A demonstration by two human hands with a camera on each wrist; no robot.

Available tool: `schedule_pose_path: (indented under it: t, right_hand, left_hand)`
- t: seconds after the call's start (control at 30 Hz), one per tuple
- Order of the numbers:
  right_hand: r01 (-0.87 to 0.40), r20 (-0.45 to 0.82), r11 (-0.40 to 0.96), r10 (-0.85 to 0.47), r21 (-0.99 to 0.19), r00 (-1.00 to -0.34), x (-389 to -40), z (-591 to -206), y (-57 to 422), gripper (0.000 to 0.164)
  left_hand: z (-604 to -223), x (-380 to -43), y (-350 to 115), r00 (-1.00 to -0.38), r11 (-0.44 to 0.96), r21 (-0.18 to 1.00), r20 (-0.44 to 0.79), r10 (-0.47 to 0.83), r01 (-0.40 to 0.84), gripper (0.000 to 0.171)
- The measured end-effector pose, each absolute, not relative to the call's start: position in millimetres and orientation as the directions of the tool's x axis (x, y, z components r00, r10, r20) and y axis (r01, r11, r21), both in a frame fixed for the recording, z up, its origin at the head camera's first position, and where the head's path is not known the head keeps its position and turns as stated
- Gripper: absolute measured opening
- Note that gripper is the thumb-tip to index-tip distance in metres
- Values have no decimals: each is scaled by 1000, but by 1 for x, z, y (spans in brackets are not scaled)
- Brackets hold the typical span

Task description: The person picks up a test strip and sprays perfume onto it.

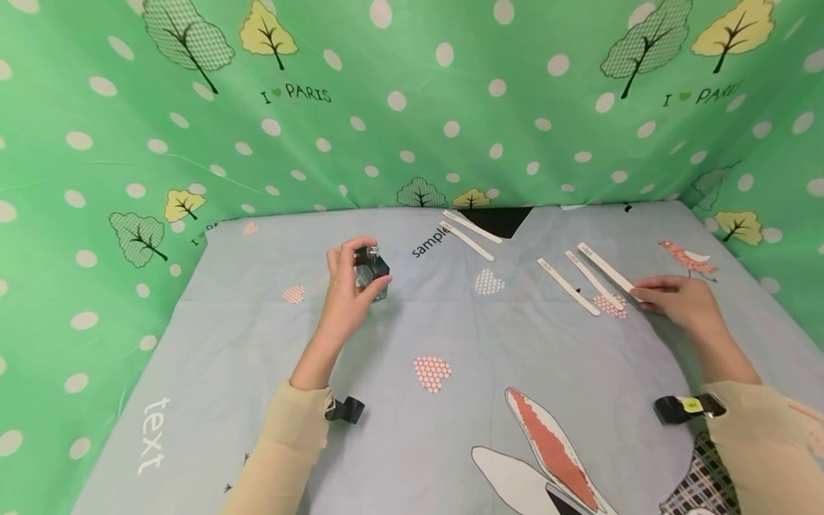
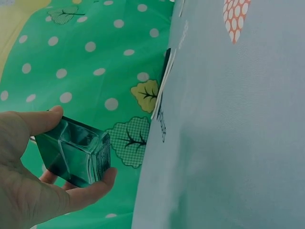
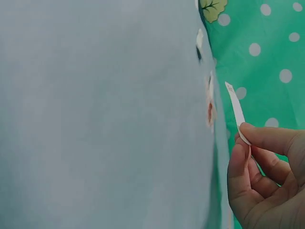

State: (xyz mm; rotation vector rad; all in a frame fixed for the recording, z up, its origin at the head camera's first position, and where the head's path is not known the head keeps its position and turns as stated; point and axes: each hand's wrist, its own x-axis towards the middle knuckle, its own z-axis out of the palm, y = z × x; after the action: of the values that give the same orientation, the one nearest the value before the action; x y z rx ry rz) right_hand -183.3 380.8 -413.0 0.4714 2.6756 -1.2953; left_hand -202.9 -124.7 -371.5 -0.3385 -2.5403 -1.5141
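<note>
A dark green glass perfume bottle (image 1: 380,267) is held in the left hand (image 1: 344,290), raised over the left-middle of the table. The left wrist view shows the bottle (image 2: 78,152) tilted, thumb on one side and fingers on the other. Toward the right side, the right hand (image 1: 689,304) pinches the near end of a white paper test strip (image 1: 606,267) between thumb and fingers. In the right wrist view that strip (image 3: 237,109) points up and bends slightly. Just left of it, two similar strips (image 1: 569,287) lie slanted on the cloth.
Two more white strips (image 1: 466,241) lie at the back of the table, near a black printed patch (image 1: 498,220). A pale blue printed cloth (image 1: 386,443) covers the table. Green dotted fabric (image 1: 412,114) hangs behind and at both sides.
</note>
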Motion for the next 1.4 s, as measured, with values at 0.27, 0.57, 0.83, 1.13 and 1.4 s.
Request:
schedule_pose_path:
  t: [0.27,0.57,0.83,1.13,1.4]
  right_hand:
    - [278,-209,626,183,-728,-961,-184,-404,371,48]
    - [251,-219,606,127,-755,-967,-189,-393,354,52]
    - [216,-198,574,95,-790,-976,-194,-382,339,51]
    - [158,-157,590,53,-792,-986,-204,-370,318,49]
    - [118,-142,606,7,-787,-990,-213,-363,289,48]
  left_hand:
    - [-370,-202,-124,-960,456,846,254,114,278,53]
    - [-373,-201,-124,-959,475,834,256,120,282,53]
    - [-373,-201,-121,-951,490,816,275,138,307,54]
    - [-373,-202,-118,-945,505,799,290,151,326,55]
    - [-372,-203,-115,-941,511,791,296,162,337,56]
